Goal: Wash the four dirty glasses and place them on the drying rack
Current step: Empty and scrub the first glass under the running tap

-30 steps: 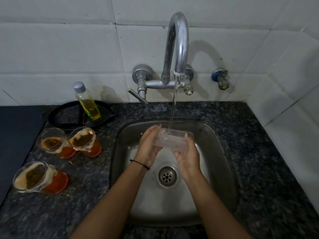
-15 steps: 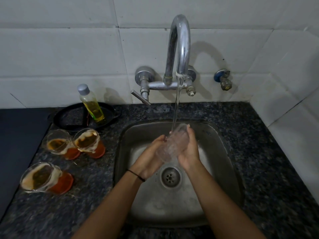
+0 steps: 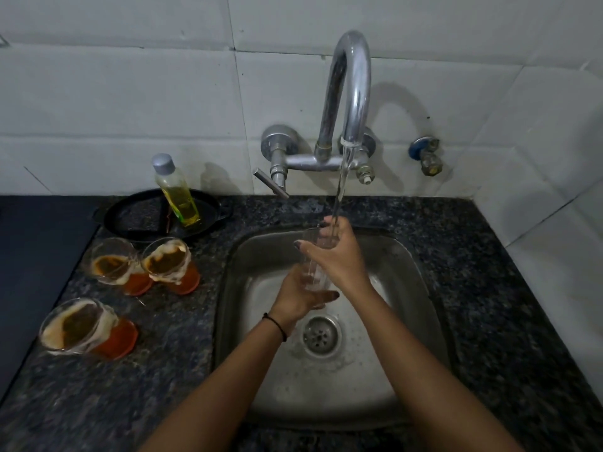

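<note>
I hold a clear glass [image 3: 312,265] upright over the steel sink [image 3: 421,288], under the running stream from the tap [image 3: 350,93]. My left hand [image 3: 298,296] cups its base from below. My right hand [image 3: 339,256] wraps its upper part near the rim, and water falls onto it. Three dirty glasses with orange bases and brown residue stand on the counter left of the sink: one at the front [image 3: 78,327] and two further back [image 3: 112,264] [image 3: 169,261].
A bottle of yellow liquid [image 3: 176,190] stands in a black pan [image 3: 130,216] behind the dirty glasses. A dark surface [image 3: 36,256] covers the far left. A small valve [image 3: 427,156] juts from the tiled wall. The drain [image 3: 321,336] lies below my hands.
The glass has turned from lying sideways between both hands to standing upright. My left hand dropped under its base and my right hand moved up around its top.
</note>
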